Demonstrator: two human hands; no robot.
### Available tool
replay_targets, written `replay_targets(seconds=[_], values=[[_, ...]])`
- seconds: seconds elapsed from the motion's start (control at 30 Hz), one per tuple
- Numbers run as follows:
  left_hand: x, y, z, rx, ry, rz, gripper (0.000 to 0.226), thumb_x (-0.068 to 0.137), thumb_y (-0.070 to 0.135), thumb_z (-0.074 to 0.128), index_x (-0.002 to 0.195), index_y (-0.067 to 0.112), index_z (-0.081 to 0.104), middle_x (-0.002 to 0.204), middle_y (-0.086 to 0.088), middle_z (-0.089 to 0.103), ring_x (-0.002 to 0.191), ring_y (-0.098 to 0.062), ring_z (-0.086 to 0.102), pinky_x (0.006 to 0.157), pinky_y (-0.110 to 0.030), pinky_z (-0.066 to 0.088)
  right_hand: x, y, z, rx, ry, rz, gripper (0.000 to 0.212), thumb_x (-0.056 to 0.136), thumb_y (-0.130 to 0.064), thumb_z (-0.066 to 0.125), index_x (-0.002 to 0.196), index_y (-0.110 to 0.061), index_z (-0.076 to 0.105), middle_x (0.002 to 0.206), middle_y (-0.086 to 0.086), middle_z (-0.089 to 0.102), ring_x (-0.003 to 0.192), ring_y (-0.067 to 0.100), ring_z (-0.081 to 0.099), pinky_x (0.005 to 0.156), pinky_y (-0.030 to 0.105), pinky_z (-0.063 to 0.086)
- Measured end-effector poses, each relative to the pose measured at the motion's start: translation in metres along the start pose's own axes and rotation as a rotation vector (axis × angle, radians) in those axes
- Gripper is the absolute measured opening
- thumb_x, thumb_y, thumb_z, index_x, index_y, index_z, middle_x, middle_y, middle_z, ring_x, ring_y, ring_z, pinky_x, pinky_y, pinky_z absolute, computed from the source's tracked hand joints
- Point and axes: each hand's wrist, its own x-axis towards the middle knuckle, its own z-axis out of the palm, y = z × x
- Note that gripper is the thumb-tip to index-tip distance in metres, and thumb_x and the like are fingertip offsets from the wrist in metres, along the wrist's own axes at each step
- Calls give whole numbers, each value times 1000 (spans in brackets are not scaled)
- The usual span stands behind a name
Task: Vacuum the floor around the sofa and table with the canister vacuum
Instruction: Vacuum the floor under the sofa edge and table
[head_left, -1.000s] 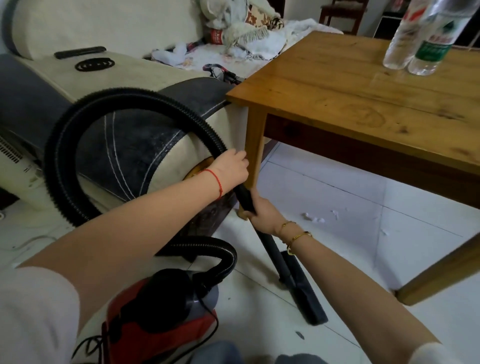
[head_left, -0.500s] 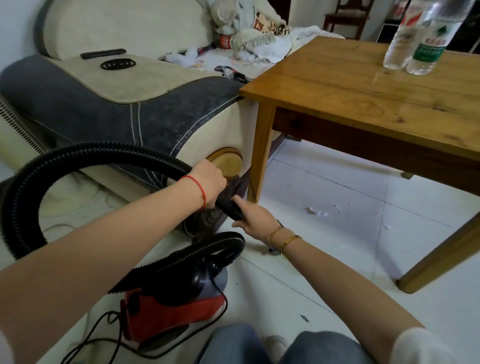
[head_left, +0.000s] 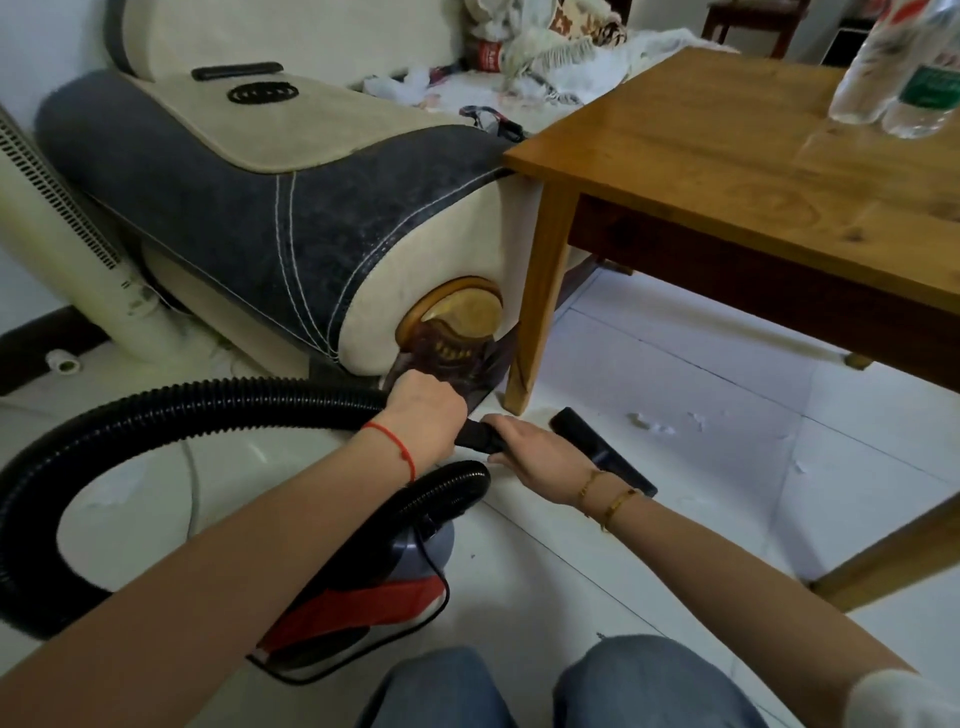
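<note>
My left hand (head_left: 426, 415) grips the end of the black ribbed hose (head_left: 171, 410) where it joins the black wand (head_left: 480, 439). My right hand (head_left: 540, 452) holds the wand just past it. The flat black floor nozzle (head_left: 597, 449) lies on the white tiles beside the table leg (head_left: 535, 312). The red and grey canister vacuum (head_left: 363, 597) sits on the floor under my left forearm, its hose looping out to the left. The sofa arm (head_left: 270, 218) stands right behind my hands. Scraps of white litter (head_left: 649, 423) lie on the tiles under the wooden table (head_left: 753, 156).
Two clear plastic bottles (head_left: 893, 67) stand on the table's far right. A white tower fan (head_left: 57, 234) leans at the left by the sofa. Clothes and blankets (head_left: 545, 47) pile on the sofa seat. My knees (head_left: 561, 686) are at the bottom edge. A second table leg (head_left: 883, 561) slants at right.
I have crouched lower; both hands and the wand dropped close to the floor. The hose loop fell from in front of the sofa to floor level, and the nozzle now lies flatter by the table leg.
</note>
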Motion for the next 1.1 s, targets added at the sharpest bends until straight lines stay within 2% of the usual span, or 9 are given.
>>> replay_targets(seconds=[0.07, 0.23, 0.47, 0.77, 0.9, 1.0, 1.1], values=[[5, 10, 8, -31, 32, -32, 25, 94, 27, 54, 116, 16, 57, 113, -1, 63, 103, -21, 62, 72, -30, 40, -4, 7, 1, -22, 27, -2, 34, 99, -36, 43, 129, -20, 36, 118, 6, 54, 95, 19, 53, 77, 33, 48], [20, 47, 27, -109, 83, -132, 24, 91, 25, 57, 112, 14, 51, 104, 0, 64, 92, -19, 64, 66, -30, 37, -16, 28, 5, -87, 54, -17, 38, 98, -33, 47, 130, -14, 38, 122, 9, 54, 101, 24, 54, 84, 37, 49], [37, 98, 29, -166, 100, -207, 21, 93, 24, 55, 111, 16, 49, 102, 2, 63, 90, -15, 64, 63, -27, 35, -39, 60, 3, -122, 48, -21, 18, 97, -19, 49, 114, -14, 44, 107, 8, 55, 89, 22, 51, 70, 32, 43], [58, 133, 16, -186, 134, -238, 25, 92, 27, 58, 112, 16, 49, 105, 2, 62, 95, -15, 63, 66, -27, 36, -53, 100, -8, -199, 32, -17, 27, 96, -23, 52, 119, -12, 45, 112, 9, 56, 97, 25, 52, 71, 28, 35], [71, 145, 10, -199, 109, -250, 26, 92, 27, 58, 113, 15, 49, 108, -1, 62, 98, -18, 63, 75, -29, 44, -54, 119, -7, -230, 40, -16, 26, 96, -18, 51, 121, -12, 45, 111, 10, 55, 93, 25, 53, 64, 29, 35], [78, 144, 2, -254, 60, -243, 28, 93, 29, 57, 117, 15, 49, 111, -2, 60, 101, -18, 61, 78, -28, 43, -51, 129, -7, -237, 45, -37, 28, 95, -15, 51, 122, -11, 44, 111, 11, 55, 92, 26, 53, 65, 35, 43], [74, 127, -8, -323, -41, -189, 32, 94, 28, 53, 123, 16, 48, 116, -5, 58, 106, -22, 59, 82, -32, 44, -48, 131, -7, -243, 52, -76, 26, 95, -14, 50, 120, -10, 45, 107, 11, 55, 90, 27, 53, 63, 37, 43]])
